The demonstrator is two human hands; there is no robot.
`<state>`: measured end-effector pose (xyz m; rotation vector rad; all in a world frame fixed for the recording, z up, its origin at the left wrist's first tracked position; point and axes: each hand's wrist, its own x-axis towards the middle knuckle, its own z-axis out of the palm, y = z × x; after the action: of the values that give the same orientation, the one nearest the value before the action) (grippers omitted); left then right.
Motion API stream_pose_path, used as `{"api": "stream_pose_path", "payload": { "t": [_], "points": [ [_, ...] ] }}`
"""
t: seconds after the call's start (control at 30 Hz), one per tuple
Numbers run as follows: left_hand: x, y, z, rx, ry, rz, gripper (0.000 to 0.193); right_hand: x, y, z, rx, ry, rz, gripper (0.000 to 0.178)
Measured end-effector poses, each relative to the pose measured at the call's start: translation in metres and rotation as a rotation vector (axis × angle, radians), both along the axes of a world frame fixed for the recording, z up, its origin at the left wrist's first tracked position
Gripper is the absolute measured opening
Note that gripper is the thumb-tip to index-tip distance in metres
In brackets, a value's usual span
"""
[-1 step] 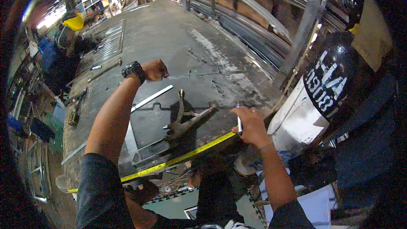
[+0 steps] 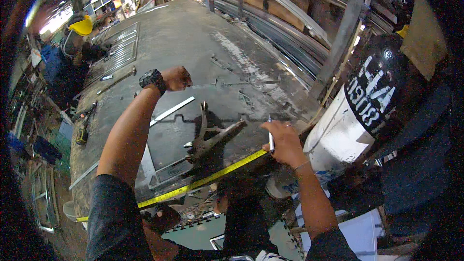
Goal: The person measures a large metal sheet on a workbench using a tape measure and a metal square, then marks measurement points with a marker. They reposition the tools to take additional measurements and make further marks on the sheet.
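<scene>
A yellow measuring tape (image 2: 208, 180) stretches along the near edge of a dark metal worktable (image 2: 179, 34), from the left corner to my right hand. My right hand (image 2: 286, 145) is closed around a white marker pen (image 2: 271, 137), tip pointing up, beside the tape's right end. Farther in, above the tabletop, my left hand (image 2: 177, 78) is curled, a black watch on its wrist; its fingers' inner side is hidden. Between the hands lie a bare metal strip (image 2: 172, 111) and a rusty, forked, clamp-like tool (image 2: 215, 141).
A black-and-white gas cylinder (image 2: 343, 116) stands close by my right arm. Long metal profiles (image 2: 285, 9) are racked behind the table. At far left is a person in dark blue (image 2: 60, 70) near a slatted metal panel (image 2: 118, 48). Hand tools (image 2: 83, 133) lie along the left edge.
The view has shifted very slightly. Both hands, the marker pen and the measuring tape keep their places.
</scene>
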<state>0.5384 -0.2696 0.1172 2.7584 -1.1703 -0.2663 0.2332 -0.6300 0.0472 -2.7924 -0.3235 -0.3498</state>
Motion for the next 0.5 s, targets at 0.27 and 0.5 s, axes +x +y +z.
{"api": "stream_pose_path", "payload": {
  "t": [0.27, 0.5],
  "points": [
    [0.019, -0.092, -0.019, 0.096, -0.395, 0.108, 0.018, 0.006, 0.001, 0.001, -0.038, -0.061, -0.016, 0.066],
    [-0.006, -0.132, -0.051, -0.154, -0.434, 0.240, 0.031, 0.007, 0.000, 0.007, -0.002, -0.007, 0.017, 0.067]
  ]
}}
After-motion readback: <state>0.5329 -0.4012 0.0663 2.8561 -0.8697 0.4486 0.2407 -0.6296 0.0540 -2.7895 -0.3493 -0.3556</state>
